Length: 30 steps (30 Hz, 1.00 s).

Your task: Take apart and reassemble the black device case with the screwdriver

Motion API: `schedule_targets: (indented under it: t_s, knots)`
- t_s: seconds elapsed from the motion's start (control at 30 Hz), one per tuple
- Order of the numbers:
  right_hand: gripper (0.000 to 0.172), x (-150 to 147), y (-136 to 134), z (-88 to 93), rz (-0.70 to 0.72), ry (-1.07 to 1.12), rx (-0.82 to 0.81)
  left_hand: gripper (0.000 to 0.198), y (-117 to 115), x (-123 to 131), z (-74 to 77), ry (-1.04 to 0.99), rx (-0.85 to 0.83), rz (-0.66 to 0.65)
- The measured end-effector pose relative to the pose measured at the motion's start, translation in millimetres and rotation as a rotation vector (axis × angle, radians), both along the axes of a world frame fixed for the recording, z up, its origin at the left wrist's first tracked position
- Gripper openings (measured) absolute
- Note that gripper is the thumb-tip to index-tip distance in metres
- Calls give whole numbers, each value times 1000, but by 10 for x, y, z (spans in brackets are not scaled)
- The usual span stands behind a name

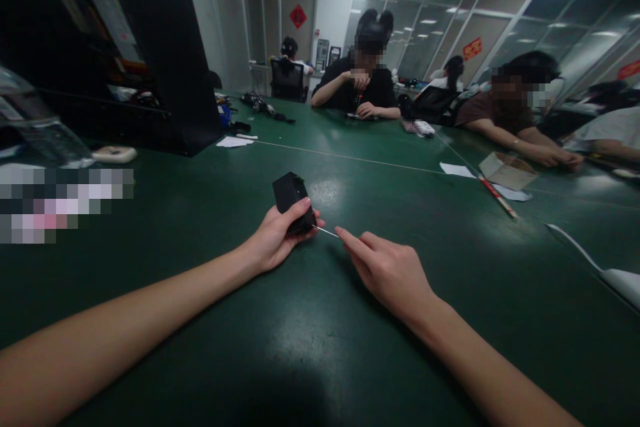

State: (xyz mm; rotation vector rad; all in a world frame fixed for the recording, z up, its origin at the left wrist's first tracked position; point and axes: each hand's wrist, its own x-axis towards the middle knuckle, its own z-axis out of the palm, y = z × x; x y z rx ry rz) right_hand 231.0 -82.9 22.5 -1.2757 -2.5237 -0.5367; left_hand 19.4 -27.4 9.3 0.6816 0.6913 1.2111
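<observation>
My left hand point(274, 239) is wrapped around a small black box-shaped device point(289, 193), thumb on its near face and fingers underneath, holding it just above the green table point(305, 307). From the pinched fingers of my right hand point(393, 267) comes the thin metal shaft of a screwdriver point(326, 231). Its tip meets the lower right corner of the device; whether it sits in a screw is too small to tell. The screwdriver's handle is hidden inside my right hand.
A large black open case point(185, 67), a clear plastic bottle point(47, 127) and a white oval object point(115, 154) stand at left. Cables point(265, 107) lie further back. At right are an open cardboard box point(507, 170), a red stick point(497, 197) and papers. Several people sit around.
</observation>
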Motion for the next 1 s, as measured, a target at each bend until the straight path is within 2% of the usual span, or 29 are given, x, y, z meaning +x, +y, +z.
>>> schedule_targets:
  t_s: [0.2, 0.27, 0.33, 0.43, 0.53, 0.63, 0.7, 0.73, 0.77, 0.8, 0.83, 0.97, 1.0]
  knots:
    - [43, -21, -82, 146, 8, -190, 201, 26, -3, 16, -40, 48, 30, 13]
    - [43, -47, -105, 161, 5, -189, 187, 28, -3, 20, -54, 67, 29, 26]
    - [43, -80, -115, 139, -17, -121, 107, 29, -6, 21, -57, 82, 19, 41]
    - [37, -140, -110, 74, -43, 205, -226, 30, -11, 19, -48, 88, 12, 50]
    - [35, -194, -95, 41, -3, 687, -804, 30, -13, 12, -45, 88, 10, 61]
    - [43, -204, -76, 58, -24, 1090, -1357, 31, -12, 8, -48, 84, 8, 59]
    - [47, -182, -62, 81, -27, 1212, -1563, 32, -12, 7, -46, 93, 11, 53]
    - [47, -166, -56, 92, -16, 1206, -1605, 33, -12, 7, -44, 105, 18, 50]
    - [47, -150, -53, 101, -4, 1155, -1594, 34, -12, 7, -41, 122, 31, 45]
    - [47, -135, -52, 107, 2, 1066, -1518, 35, -13, 7, -38, 143, 47, 40]
    - [45, -124, -56, 110, 1, 944, -1371, 35, -15, 6, -36, 165, 64, 35]
    - [40, -115, -106, 110, -76, 267, -451, 35, -25, -2, -36, 205, 93, 15]
    - [42, -119, -124, 115, -92, 118, -279, 35, -27, -3, -37, 202, 88, 13]
